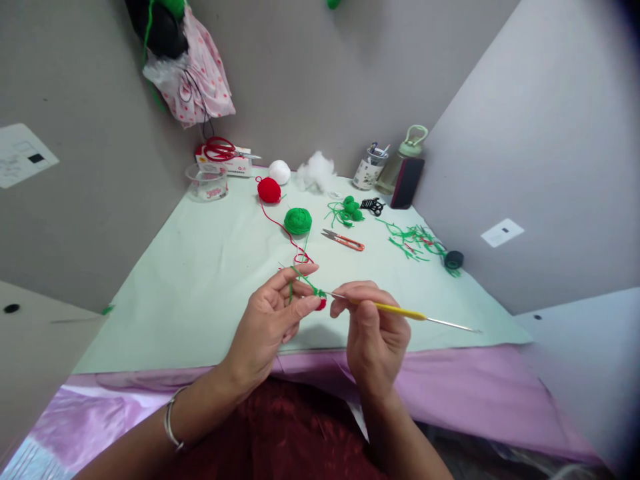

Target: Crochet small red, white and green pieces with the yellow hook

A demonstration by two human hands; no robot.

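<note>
Cloth (295,430), dark red and creased, lies nearest us. Beyond it we see the right grip (377,330) closed around the smooth yellow handle of a slim metal-ended hook (400,311); the left grip (267,317) pinches a small, rounded, looped red-and-green piece (321,303). We note the piece at the left grip's fingertips, the hook's tip at its right edge, and green yarn (304,276) over a raised finger. Farther along the pale counter (175,300) are orange-handled snips (345,241), a wound green ball (298,221), a red ball (269,191) and wispy white fibre (317,175).
</note>
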